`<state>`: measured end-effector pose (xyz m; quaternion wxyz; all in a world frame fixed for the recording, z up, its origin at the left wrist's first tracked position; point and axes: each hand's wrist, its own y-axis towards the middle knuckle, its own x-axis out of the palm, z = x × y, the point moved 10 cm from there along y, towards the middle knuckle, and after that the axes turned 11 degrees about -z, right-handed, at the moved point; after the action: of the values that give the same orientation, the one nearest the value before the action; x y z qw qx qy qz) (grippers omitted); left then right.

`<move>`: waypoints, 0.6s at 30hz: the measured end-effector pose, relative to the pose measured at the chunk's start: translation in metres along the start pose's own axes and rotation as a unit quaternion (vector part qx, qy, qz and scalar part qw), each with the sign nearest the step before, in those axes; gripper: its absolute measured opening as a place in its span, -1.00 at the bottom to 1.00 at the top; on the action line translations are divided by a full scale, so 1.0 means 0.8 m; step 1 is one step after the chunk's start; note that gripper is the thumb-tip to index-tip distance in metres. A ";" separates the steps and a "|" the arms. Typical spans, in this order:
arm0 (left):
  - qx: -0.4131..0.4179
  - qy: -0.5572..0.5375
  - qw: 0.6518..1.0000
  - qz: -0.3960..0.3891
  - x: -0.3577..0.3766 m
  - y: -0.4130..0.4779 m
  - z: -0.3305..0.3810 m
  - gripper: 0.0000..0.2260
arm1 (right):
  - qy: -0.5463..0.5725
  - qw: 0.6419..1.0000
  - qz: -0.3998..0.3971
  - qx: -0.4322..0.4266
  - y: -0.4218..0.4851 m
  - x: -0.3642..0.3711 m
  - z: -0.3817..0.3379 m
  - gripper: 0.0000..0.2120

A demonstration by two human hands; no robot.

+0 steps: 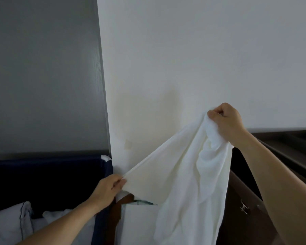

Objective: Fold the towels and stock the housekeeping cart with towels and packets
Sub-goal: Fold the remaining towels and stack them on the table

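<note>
Towel (pixel 180 174), white, is held up before a pale wall (pixel 184 50). One edge is pinched by the left hand (pixel 111 185), low at the left; a bunched part is gripped by the right hand (pixel 226 119), higher; the cloth is stretched between them and hangs down. White linen (pixel 9 221) is seen in a navy bin (pixel 42 174) at the left, a dark cabinet (pixel 240 227) with a metal latch (pixel 244 207) at the right. A green-printed strip (pixel 143 202) below the towel is too blurred to be read.
</note>
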<state>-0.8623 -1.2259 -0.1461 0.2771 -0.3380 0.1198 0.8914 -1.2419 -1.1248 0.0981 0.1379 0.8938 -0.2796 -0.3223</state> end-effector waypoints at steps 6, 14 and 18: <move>-0.036 -0.060 0.995 0.076 -0.045 -0.006 -0.015 -0.92 | -0.010 1.000 -0.002 0.009 0.010 -0.008 0.011 -0.81; -0.060 -0.356 0.925 0.121 -0.078 -0.007 -0.031 -0.88 | -0.015 1.000 -0.002 0.014 0.013 -0.003 0.019 -0.81; -0.039 -0.488 0.866 0.106 -0.090 -0.008 -0.012 -0.93 | -0.010 1.000 0.014 0.020 0.019 -0.012 0.018 -0.81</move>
<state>-0.8090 -1.2545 -0.1054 0.1908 0.1441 -0.0306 0.9705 -1.2635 -1.1324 0.0980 0.1218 0.8893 -0.2996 -0.3233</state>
